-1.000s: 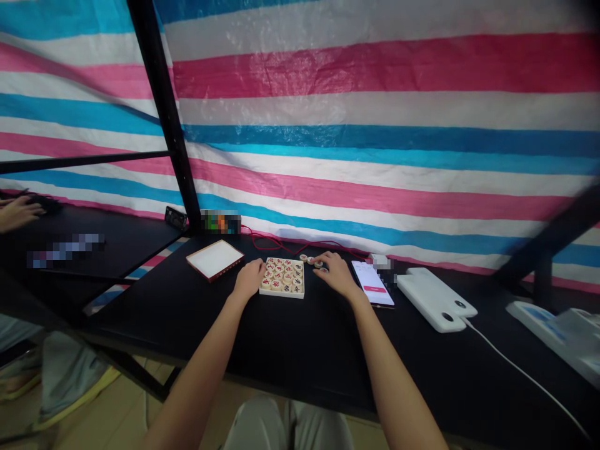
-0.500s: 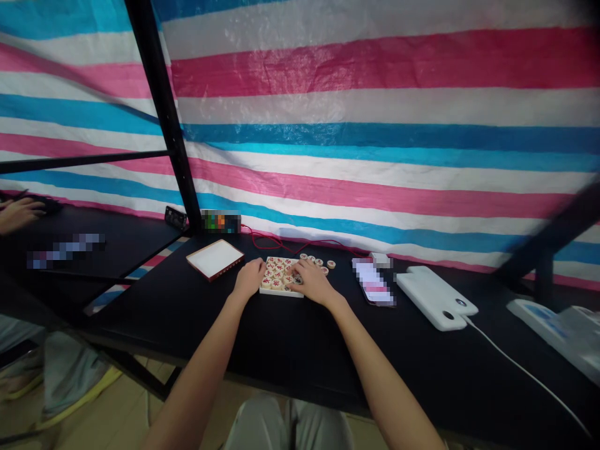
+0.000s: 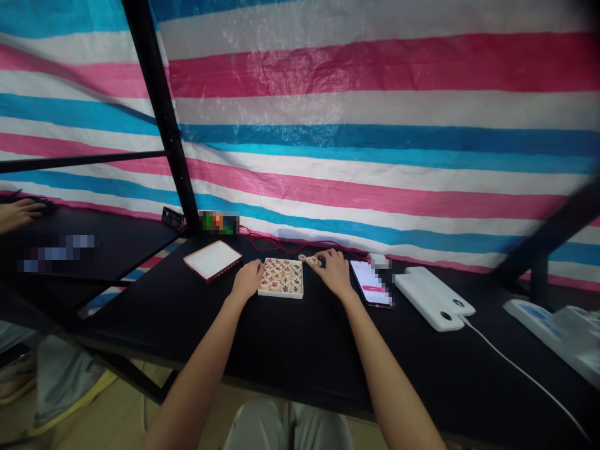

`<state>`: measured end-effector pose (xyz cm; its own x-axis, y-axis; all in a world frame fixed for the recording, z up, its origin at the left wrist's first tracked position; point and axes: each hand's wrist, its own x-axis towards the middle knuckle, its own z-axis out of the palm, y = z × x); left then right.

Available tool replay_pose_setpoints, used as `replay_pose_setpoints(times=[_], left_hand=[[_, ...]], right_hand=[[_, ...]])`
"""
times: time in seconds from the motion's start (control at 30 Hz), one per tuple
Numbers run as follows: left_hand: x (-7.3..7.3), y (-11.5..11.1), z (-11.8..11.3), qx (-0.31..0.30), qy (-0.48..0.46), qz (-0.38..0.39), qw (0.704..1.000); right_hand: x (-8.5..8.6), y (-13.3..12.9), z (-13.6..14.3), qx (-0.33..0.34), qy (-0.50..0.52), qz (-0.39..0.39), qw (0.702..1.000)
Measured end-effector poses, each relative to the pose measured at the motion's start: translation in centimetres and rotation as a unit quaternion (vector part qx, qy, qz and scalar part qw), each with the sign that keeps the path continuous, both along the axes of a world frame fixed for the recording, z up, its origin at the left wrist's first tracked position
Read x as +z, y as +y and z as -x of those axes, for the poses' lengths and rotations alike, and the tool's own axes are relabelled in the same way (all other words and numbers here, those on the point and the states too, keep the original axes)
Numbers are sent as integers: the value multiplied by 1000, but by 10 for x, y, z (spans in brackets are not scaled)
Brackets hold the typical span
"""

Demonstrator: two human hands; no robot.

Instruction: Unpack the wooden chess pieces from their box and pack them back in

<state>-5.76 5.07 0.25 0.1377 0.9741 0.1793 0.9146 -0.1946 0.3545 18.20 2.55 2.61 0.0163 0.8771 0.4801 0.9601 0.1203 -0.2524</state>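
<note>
A shallow white box [image 3: 281,295] lies on the black table, filled with rows of round Chinese chess pieces [image 3: 276,272] marked in red and dark characters. My left hand [image 3: 247,280] is closed on the box's left edge, its fingers curled by the rim. To the right of the box, my right hand [image 3: 334,270] pinches a Chinese chess piece [image 3: 314,260] at the table between thumb and fingers. One more loose piece [image 3: 302,257] sits just left of those fingertips. Any other loose pieces are hidden behind my right hand.
A box lid [image 3: 214,260] with white inside rests at left. On the right are a phone [image 3: 370,282], a white charger [image 3: 379,260], a white device with a cable [image 3: 435,299] and a power strip [image 3: 548,334]. Another person's hand [image 3: 21,212] shows far left.
My right hand has left the pieces in the box and moved right and back to the loose pieces behind it. My left hand stays at the box's left edge.
</note>
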Motion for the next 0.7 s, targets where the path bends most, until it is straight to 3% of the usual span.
replay_pose_setpoints(times=[0.17, 0.37, 0.5, 0.7], left_hand=[[-3, 2, 1, -9, -4, -13, 1000], [-2, 1, 1, -5, -4, -2, 1000], [-3, 2, 1, -7, -5, -8, 1000], [-2, 2, 0, -9, -5, -14, 1000]], right_hand=[[-16, 3, -6, -3, -38, 56, 998], [-7, 1, -16, -3, -37, 69, 997], [-2, 0, -35, -61, -7, 120, 991], [-15, 9, -55, -63, 63, 198, 976]])
